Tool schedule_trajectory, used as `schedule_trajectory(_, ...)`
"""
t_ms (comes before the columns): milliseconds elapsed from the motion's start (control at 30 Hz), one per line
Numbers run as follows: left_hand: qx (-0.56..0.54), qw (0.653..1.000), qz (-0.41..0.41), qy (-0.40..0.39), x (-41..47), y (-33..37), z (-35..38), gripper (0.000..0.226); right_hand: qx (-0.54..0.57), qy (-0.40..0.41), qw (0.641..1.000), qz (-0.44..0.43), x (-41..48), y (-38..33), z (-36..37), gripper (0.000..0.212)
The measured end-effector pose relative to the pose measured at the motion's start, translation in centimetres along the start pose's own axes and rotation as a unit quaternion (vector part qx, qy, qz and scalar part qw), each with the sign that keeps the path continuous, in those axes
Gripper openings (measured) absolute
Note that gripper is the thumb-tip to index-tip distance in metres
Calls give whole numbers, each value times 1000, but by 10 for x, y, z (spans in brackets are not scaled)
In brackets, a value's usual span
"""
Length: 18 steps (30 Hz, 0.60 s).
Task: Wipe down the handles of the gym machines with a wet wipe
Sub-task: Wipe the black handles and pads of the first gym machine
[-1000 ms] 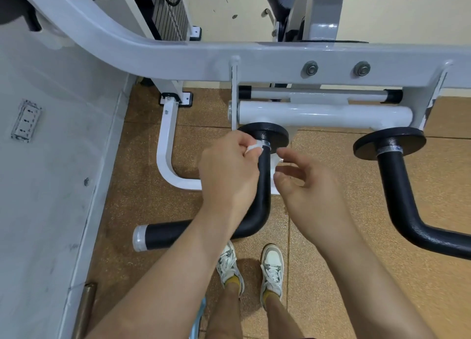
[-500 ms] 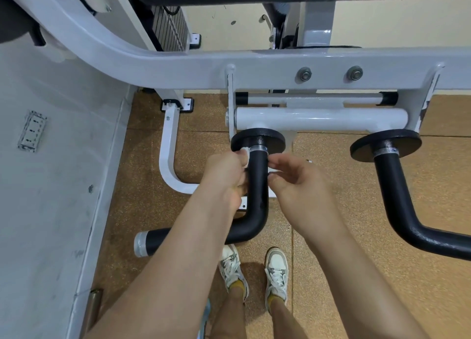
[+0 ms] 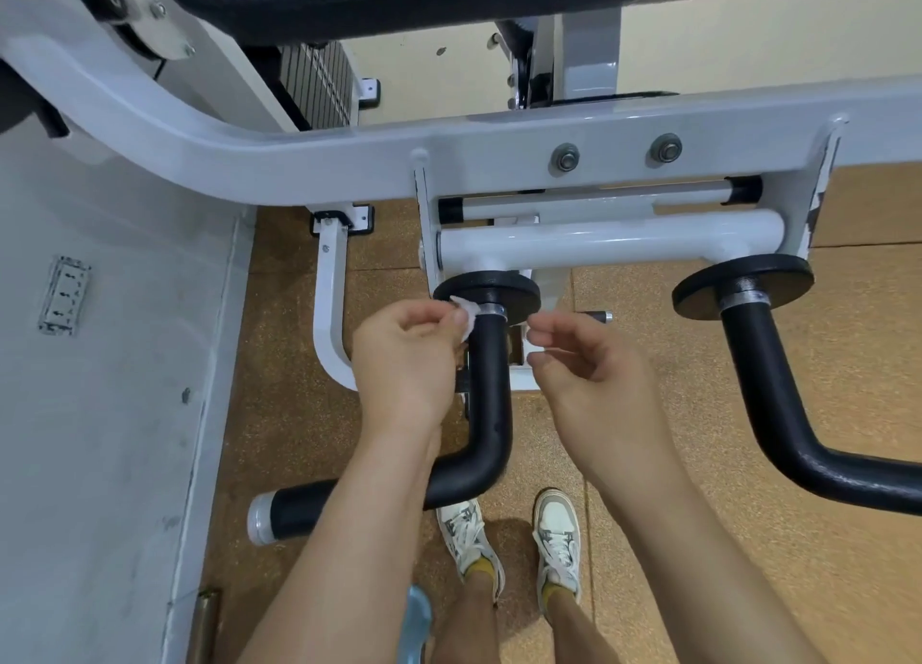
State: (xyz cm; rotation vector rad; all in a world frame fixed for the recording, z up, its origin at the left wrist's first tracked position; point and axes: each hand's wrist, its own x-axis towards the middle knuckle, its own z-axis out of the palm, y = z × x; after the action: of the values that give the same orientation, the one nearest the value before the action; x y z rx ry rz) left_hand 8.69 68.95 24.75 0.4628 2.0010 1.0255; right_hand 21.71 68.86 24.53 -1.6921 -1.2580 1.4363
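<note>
Centre frame, the left hand (image 3: 404, 364) pinches a crumpled white wipe (image 3: 467, 314) against the top of the black handle (image 3: 491, 384). The right hand (image 3: 598, 379) hovers just right of it, fingers loosely curled, holding nothing.

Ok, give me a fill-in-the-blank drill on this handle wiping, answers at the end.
1. The left hand pinches a wet wipe coloured ____.
2. The handle between the two hands is coloured ____.
3. The right hand hangs on that handle's ____ side.
4. The machine shows ____ such handles in all.
Missing words: white; black; right; two.
</note>
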Motion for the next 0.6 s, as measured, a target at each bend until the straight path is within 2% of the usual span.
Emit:
schedule_trajectory(167,-81,989,-119,-28,4,-2,7,7,-4,-3,1000,0,0,4,-5,31)
schedule_trajectory(333,-59,985,-148,-64,11,-6,7,8,-24,-5,1000,-1,1,7,-2,29)
schedule_trajectory(467,-47,973,-191,-122,19,1,7,22,-34,-33,999,5,3,7,6,30)
schedule_trajectory(533,-24,976,-171,-134,16,2,5,22,-32,-44,998,9,3,7,9,30)
schedule_trajectory(600,33,988,-101,-108,9,-1,-1,16,-21,-49,998,15,1,8,12,30)
